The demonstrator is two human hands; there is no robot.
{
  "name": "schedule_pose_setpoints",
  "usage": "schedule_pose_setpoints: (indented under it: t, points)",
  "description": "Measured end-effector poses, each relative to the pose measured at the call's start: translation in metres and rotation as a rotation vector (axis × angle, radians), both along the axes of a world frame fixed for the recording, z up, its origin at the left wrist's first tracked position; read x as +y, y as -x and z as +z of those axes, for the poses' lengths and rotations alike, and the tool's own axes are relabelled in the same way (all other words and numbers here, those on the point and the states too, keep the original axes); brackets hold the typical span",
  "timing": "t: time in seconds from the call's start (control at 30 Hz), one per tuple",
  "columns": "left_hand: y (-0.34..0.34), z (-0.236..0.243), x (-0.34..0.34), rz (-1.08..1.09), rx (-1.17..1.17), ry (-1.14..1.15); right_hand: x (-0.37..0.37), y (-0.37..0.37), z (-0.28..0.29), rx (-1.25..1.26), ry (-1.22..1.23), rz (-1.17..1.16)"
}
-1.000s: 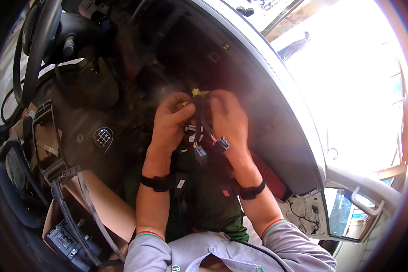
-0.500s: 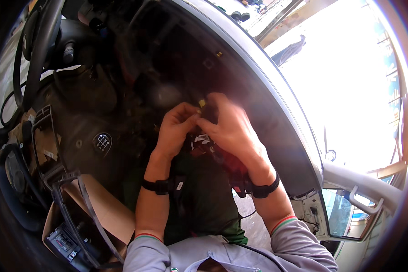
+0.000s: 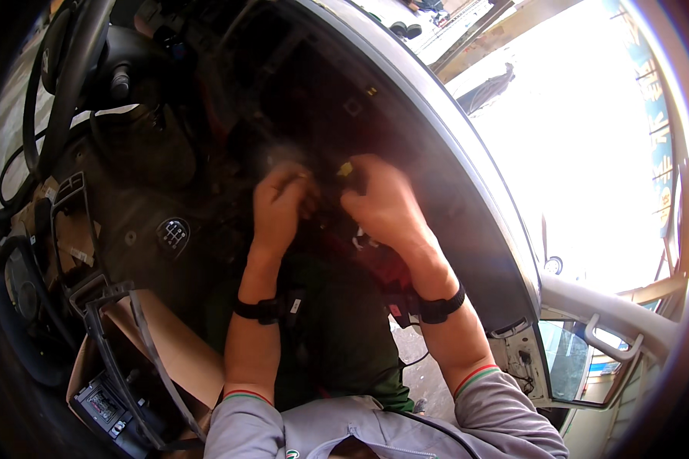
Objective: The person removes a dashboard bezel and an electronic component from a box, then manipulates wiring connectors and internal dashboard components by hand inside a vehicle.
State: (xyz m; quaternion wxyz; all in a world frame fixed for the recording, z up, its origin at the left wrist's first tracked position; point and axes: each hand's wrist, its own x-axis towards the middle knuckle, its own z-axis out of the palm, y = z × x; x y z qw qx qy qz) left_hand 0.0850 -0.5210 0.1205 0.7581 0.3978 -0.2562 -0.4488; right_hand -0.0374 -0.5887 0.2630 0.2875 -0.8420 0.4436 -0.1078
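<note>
My left hand [image 3: 278, 210] is in front of the dark dashboard area, its fingers curled inward. A tiny yellowish speck shows at its fingertips, too small to name. A short gap to the right, my right hand [image 3: 386, 200] is closed on a small yellow piece [image 3: 345, 169], which pokes out past the thumb and forefinger; dark shadow hides the rest of it. Just below the right hand are some small white pieces [image 3: 362, 240] over dark red material. Each wrist wears a black strap.
At left are a steering wheel [image 3: 76, 84], a gear-shift knob [image 3: 174, 235] and a loose black trim frame [image 3: 96, 287]. An open cardboard box [image 3: 172, 348] holds a dark electronic unit [image 3: 103, 405]. The dashboard's edge [image 3: 467, 145] curves along the right, beside a door frame with a grab handle [image 3: 616, 344].
My hands were together at the fingertips and have moved apart. The left has shifted left; the right stays near its place with the yellow piece.
</note>
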Motion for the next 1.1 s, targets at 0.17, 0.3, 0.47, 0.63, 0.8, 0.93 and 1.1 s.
schedule_pose_setpoints:
  t: [0.17,0.3,0.47,0.63,0.8,0.93,1.1]
  points:
    - [0.005,-0.014,-0.012,0.257,-0.25,-0.025,-0.016,0.008,-0.011,-0.104,-0.14,-0.081]
    - [0.02,0.012,-0.012,0.32,-0.399,-0.043,-0.01,0.001,-0.001,-0.188,-0.361,-0.118]
    - [0.018,0.015,-0.018,0.288,-0.426,-0.087,-0.011,0.003,-0.008,-0.193,-0.352,-0.058]
    - [0.014,0.017,-0.018,0.198,-0.357,-0.067,-0.013,0.008,-0.018,-0.186,-0.296,-0.023]
    - [0.019,0.007,-0.02,0.203,-0.114,-0.033,-0.003,0.007,-0.028,-0.24,-0.158,-0.04]
    - [0.01,0.006,-0.015,0.135,0.113,-0.021,0.003,0.003,-0.03,-0.253,-0.132,-0.102]
    - [0.0,0.003,-0.011,-0.004,0.343,0.202,-0.001,0.009,-0.045,-0.282,0.08,0.01]
